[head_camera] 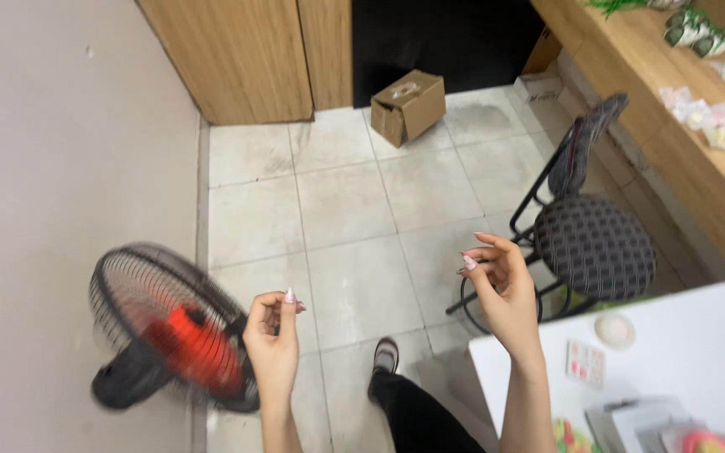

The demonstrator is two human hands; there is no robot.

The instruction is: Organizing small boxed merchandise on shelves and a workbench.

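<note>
Two hands raised, empty: left hand [272, 335] loosely curled beside fan [174, 327] (tilted, facing upper-right), right hand [501, 281] half-open.

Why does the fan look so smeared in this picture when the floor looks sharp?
Head view: the fan is motion-blurred, its red blades streaked; the floor tiles and cardboard box are crisp, evenly lit; both hands, left and right, are fairly sharp.

- Left hand [273, 335] and right hand [499, 281] raised, fingers curled, holding nothing.
- Black fan [169, 327] with red blades, near left.
- Black stool [593, 243] right; cardboard box [409, 106] far on tiled floor [337, 210].
</note>
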